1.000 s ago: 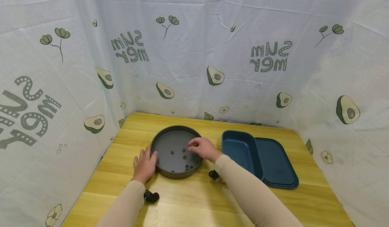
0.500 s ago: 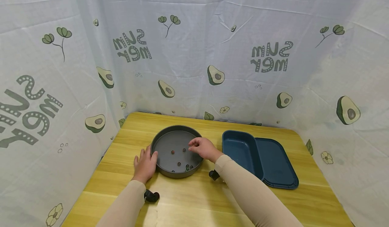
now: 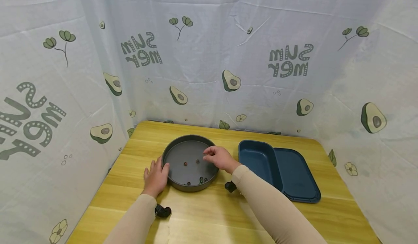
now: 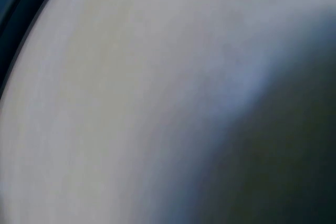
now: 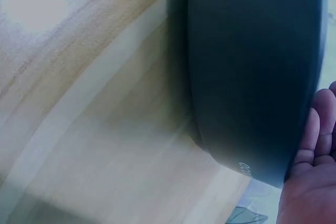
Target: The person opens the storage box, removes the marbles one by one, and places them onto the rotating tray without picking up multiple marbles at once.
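A round dark grey pan [image 3: 181, 151] sits on the wooden table with several small marbles inside. A reddish marble [image 3: 185, 163] and a brown one [image 3: 197, 161] lie near its middle; a dark one [image 3: 188, 183] and green ones [image 3: 201, 180] are by the near wall. My left hand [image 3: 156, 178] rests against the pan's left side, fingers spread outside and thumb at the rim. Over the right rim, my right hand [image 3: 222, 158] has loosely bent fingers, nothing visible between thumb and forefinger. In the right wrist view, the fingers [image 5: 310, 129] are beside the pan's outer wall [image 5: 252, 77].
Right of the pan stands a blue rectangular container [image 3: 258, 157], partly covered by the right sleeve [image 3: 267, 204]. A matching blue lid [image 3: 295, 171] lies beside it. Black wrist devices [image 3: 162, 211] show at both forearms. A printed curtain [image 3: 202, 59] surrounds the table [image 3: 192, 215].
One dark marble has rolled from near the pan's middle toward the near wall, slightly leftward. Both hands have stayed almost still.
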A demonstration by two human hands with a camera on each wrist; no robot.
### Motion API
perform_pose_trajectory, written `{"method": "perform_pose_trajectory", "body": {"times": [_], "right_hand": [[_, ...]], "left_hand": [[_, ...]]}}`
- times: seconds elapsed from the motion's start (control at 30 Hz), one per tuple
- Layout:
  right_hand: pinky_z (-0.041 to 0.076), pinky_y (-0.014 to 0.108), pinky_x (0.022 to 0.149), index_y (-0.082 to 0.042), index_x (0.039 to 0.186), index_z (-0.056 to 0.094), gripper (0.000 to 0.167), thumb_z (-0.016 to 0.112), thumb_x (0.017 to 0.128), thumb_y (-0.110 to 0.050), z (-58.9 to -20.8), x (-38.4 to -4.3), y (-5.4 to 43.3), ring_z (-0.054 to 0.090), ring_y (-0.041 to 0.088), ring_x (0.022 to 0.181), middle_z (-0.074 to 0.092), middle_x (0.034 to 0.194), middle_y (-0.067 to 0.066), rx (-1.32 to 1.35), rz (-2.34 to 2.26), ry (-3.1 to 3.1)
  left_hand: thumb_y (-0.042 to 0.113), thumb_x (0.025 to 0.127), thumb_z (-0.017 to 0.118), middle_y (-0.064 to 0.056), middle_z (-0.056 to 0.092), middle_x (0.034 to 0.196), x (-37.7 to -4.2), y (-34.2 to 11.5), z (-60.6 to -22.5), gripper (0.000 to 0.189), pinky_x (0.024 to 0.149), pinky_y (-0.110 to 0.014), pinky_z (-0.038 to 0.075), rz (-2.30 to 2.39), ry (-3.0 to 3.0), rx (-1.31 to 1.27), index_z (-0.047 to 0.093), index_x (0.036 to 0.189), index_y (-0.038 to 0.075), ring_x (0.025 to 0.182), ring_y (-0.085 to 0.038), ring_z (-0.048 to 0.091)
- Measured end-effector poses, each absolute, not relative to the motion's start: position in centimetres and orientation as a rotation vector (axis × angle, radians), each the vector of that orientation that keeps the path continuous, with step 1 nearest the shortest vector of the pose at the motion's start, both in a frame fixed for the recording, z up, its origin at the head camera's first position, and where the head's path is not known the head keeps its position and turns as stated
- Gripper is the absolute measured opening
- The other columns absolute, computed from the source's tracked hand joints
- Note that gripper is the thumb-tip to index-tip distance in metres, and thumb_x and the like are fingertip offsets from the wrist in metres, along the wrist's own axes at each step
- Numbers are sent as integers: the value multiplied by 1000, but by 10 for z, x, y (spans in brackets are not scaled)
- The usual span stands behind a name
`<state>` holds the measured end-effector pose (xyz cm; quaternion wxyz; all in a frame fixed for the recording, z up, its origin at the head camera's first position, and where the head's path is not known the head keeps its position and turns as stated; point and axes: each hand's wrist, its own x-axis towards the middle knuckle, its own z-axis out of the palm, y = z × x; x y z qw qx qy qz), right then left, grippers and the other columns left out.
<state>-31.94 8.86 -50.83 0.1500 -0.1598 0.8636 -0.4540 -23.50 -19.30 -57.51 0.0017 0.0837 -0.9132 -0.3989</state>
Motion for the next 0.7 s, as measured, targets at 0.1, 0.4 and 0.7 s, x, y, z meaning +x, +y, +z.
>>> {"method": "perform_pose_trajectory", "body": {"times": [0.1,0.4,0.7], "right_hand": [[57,38,86,-4,127,72,30,72,101,-20,-507,-322,93,66,16,93,72,102,4,-449,-1315,2488],[57,40,92,-4,132,69,36,69,103,-24,-491,-327,112,65,22,101,71,109,8,-370,-1309,2559],[56,47,99,-8,138,67,38,65,106,-30,-476,-330,142,66,30,116,70,129,11,-261,-1372,2607]], "left_hand": [[43,115,32,-24,22,173,-235,-192,-575,65,126,-69,-9,-1257,-2872,263,20,169,8,163,-47,8],[44,113,33,-29,25,171,-235,-190,-576,67,125,-70,-6,-1250,-2831,247,24,167,5,161,-51,12],[44,114,31,-28,21,172,-237,-190,-576,69,126,-69,-10,-1272,-2857,247,19,168,4,162,-49,7]]}}
